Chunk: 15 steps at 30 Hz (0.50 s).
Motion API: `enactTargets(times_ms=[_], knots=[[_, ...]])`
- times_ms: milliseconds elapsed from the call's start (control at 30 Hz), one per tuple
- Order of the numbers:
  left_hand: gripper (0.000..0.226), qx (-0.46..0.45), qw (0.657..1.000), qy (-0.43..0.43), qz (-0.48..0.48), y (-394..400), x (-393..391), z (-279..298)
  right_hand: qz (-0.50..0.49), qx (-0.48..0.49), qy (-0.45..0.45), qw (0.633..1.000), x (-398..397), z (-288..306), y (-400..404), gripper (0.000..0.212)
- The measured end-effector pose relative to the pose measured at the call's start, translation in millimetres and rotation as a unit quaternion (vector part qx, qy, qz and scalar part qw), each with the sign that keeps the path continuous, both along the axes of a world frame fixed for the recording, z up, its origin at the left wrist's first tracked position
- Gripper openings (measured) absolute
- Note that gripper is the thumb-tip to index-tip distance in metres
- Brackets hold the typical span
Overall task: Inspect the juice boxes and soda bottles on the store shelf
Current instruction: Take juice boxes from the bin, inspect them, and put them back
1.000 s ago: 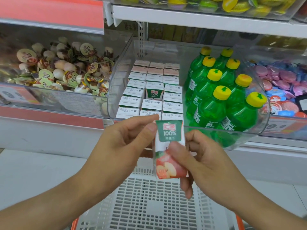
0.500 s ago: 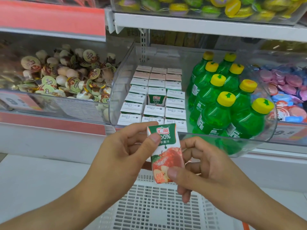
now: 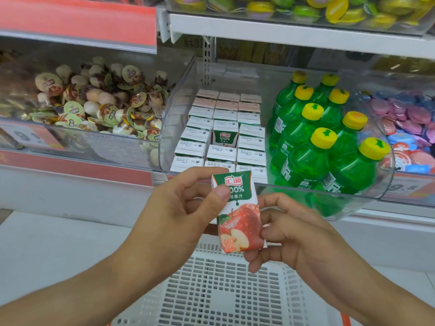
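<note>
Store shelf [image 3: 294, 31], white, holds clear bin [image 3: 179, 100]. Inside it: juice boxes [image 3: 221, 128] in three rows at left, green soda bottles [image 3: 315, 147] with yellow caps at right, just beside. Neighbouring bins hold jelly cups [image 3: 94, 107] and pink-blue cups [image 3: 404, 128].

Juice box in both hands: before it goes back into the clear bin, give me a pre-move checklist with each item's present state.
1. Juice box held securely: ok, left hand pinches its top, right hand its lower edge.
2. Front label readable: ok, apple picture faces the camera.
3. Carton undamaged: front ok; back cannot tell.
4. Free slot in the clear bin: cannot tell, the front row of shelved juice boxes sits partly behind the hands.
5. Soda bottles upright, out of the path: ok.
</note>
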<state>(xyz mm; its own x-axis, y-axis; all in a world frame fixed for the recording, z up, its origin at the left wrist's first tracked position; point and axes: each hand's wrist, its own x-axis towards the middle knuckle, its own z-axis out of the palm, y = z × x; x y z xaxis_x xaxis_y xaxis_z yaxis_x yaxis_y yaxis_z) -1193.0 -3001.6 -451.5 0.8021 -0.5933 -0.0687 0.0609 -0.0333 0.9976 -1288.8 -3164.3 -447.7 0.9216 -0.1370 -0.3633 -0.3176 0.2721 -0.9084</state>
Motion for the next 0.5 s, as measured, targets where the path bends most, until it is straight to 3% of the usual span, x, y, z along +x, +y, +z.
enactTargets(times_ms=[100, 233, 333, 500], knots=[[0.046, 0.018, 1.0, 0.003, 0.0, 0, -2, -1, -0.002, -0.034, 0.02, 0.999, 0, 1, 0, 0.037], [0.052, 0.05, 0.998, 0.025, 0.034, -2, -3, -2, -0.018, -0.077, 0.015, 0.997, -2, 0, 3, 0.044], [0.05, 0.088, 0.995, 0.038, 0.001, -1, -8, -1, -0.017, -0.125, 0.004, 0.992, -4, -3, 6, 0.053], [0.058, 0.094, 0.993, 0.069, -0.03, 0, -10, -3, 0.013, -0.173, -0.03, 0.984, -5, -3, 5, 0.041]])
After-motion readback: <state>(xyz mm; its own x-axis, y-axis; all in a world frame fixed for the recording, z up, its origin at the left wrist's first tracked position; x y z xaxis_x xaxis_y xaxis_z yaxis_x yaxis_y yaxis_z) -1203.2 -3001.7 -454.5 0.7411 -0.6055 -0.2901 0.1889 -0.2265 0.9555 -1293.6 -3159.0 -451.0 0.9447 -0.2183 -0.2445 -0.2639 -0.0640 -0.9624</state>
